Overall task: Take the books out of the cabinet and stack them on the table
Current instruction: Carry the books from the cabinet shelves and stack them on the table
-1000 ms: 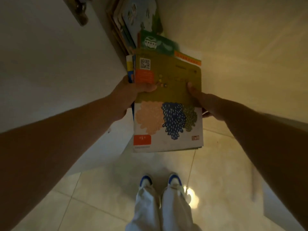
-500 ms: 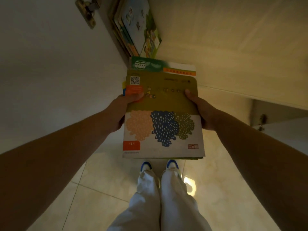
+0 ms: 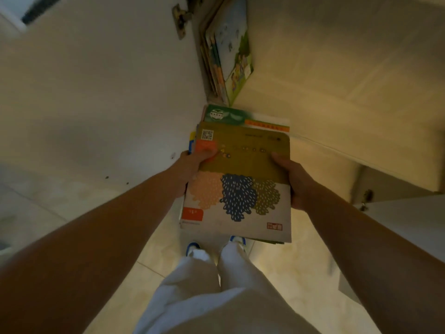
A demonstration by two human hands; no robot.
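Books (image 3: 237, 179) now withdrawn, cabinet door (image 3: 96, 80) (left) beside

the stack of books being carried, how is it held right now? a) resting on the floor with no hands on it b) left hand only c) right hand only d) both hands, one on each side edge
d: the left hand grips the left edge of the stack of books and the right hand grips the right edge, with the stack held above the floor.

The scene is dim with a warm yellow cast. Wide-angle distortion bends the forearms near the lower corners. The upper-left corner is motion-blurred, and the floor tiles (image 3: 301, 273) carry a soft sheen.
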